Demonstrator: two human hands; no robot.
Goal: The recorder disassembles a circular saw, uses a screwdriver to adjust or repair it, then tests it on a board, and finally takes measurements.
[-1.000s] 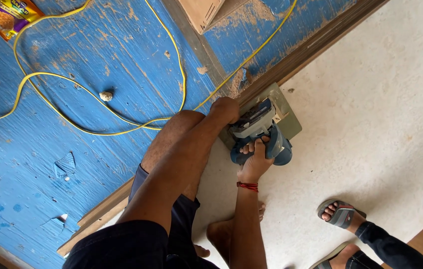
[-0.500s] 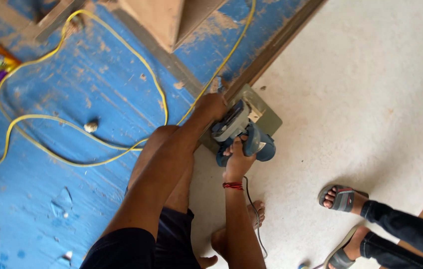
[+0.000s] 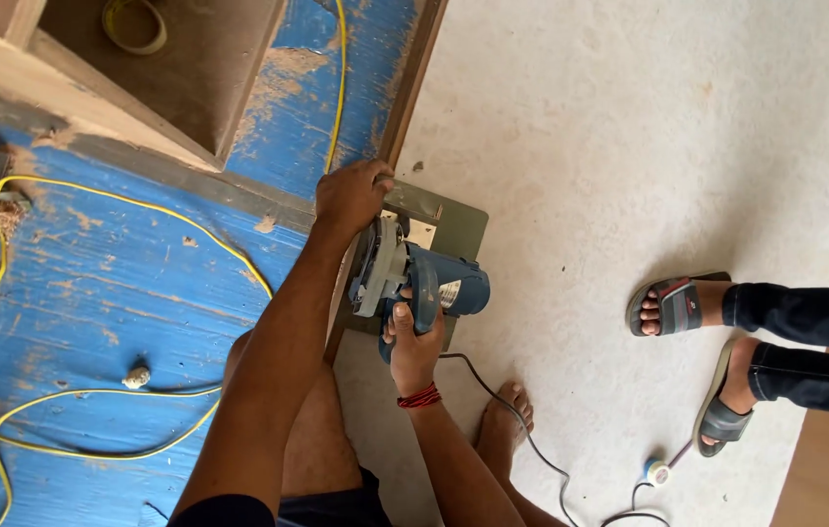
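Observation:
A blue circular saw [image 3: 424,278] with a grey base plate sits at the edge of a worn blue-painted board [image 3: 121,293]. My right hand [image 3: 412,346] grips the saw's rear handle; a red thread band circles that wrist. My left hand [image 3: 351,195] rests on the board's brown edge strip [image 3: 414,73], just ahead of the saw's front. The saw blade itself is hidden under its guard. My bare knee [image 3: 307,439] and foot [image 3: 507,420] are below the saw.
A yellow cable [image 3: 92,395] loops over the blue board, by a small stone [image 3: 136,376]. A black cord [image 3: 531,439] trails from the saw. Another person's sandalled feet [image 3: 687,342] stand on the pale floor at right. An open wooden box [image 3: 170,68] lies at top left.
The view has swung so the board edge runs more upright. Both hands stay on the saw and edge strip; the saw sits further along the edge.

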